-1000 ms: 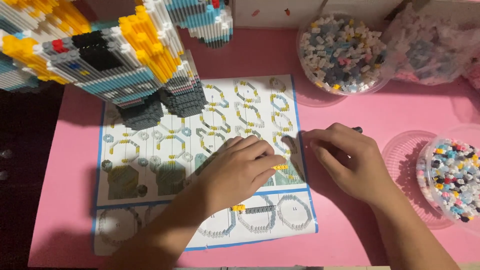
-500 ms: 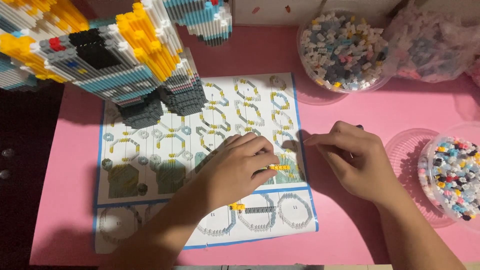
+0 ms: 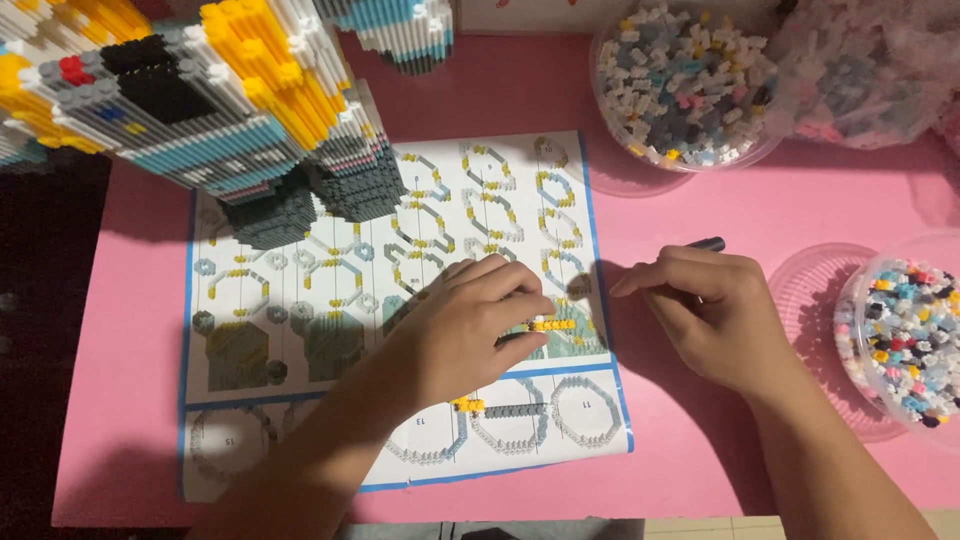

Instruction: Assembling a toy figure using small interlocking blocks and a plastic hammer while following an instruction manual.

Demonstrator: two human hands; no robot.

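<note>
My left hand (image 3: 465, 335) lies on a printed building sheet (image 3: 300, 300), its fingertips pinching a short row of yellow small bricks (image 3: 553, 325) near the sheet's right edge. My right hand (image 3: 715, 315) rests on the pink table (image 3: 700, 200) just right of the sheet. Its fingers are curled, with the fingertips pointing at the yellow row a short gap away. A dark slim tool (image 3: 706, 243) sticks out behind its knuckles. A second small yellow and grey brick row (image 3: 500, 408) lies on the sheet below my left hand.
A large model of small bricks (image 3: 200, 90) in white, yellow, grey and blue stands over the sheet's top left. A round tub of mixed bricks (image 3: 690, 80) sits at the back right beside a plastic bag (image 3: 860, 70). Another tub (image 3: 905, 335) and a clear lid (image 3: 810, 290) are at the right edge.
Both hands stay almost where they were. My right hand has shifted slightly away from the yellow row, and my left hand has edged a little up the sheet.
</note>
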